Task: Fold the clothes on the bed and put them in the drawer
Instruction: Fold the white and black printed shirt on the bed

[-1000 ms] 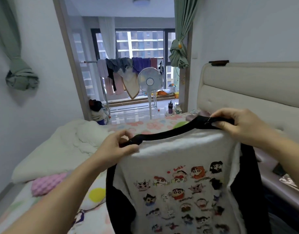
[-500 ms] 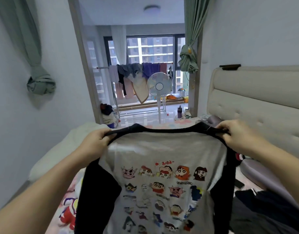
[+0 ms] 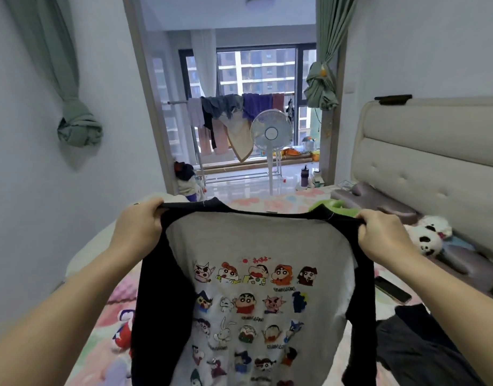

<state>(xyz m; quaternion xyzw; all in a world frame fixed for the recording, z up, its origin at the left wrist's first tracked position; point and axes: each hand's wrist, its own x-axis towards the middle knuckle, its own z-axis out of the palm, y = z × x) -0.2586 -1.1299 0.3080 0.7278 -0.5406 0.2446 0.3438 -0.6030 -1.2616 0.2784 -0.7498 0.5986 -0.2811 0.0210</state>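
Holding a grey T-shirt [image 3: 253, 246] up by its shoulders, the person had it spread wide in the air above the bed [image 3: 270, 203], its printed side toward the camera and its hem running out of view below. The left hand [image 3: 136, 227] had its fingers curled round the black shoulder seam on one side. The right hand [image 3: 384, 235] was clamped the same way on the other, so the two hands were well apart with the black collar stretched taut between them. Black sleeves hung down at either edge of the grey body, which carried rows of small cartoon faces. On the bed's flowered sheet, toward its right side, lay a heap of dark clothes [image 3: 412, 344], with a dark phone [image 3: 393, 289] just beyond it. A panda plush [image 3: 429, 235] lay near the padded cream headboard [image 3: 434, 162] that ran along that side. A greyish-purple pillow [image 3: 373, 196] rested at the bed's far right corner, and something bright green [image 3: 337, 208] beside it was partly hidden by the shirt's collar. A white quilt [image 3: 86, 252] was bunched along the bed's left edge. Beyond the bed's far end, through a wide doorway, a white standing fan [image 3: 271, 133] stood before a rack of hanging laundry [image 3: 228, 112] and a tall window. Knotted green curtains [image 3: 79, 129] hung to either side of that opening.
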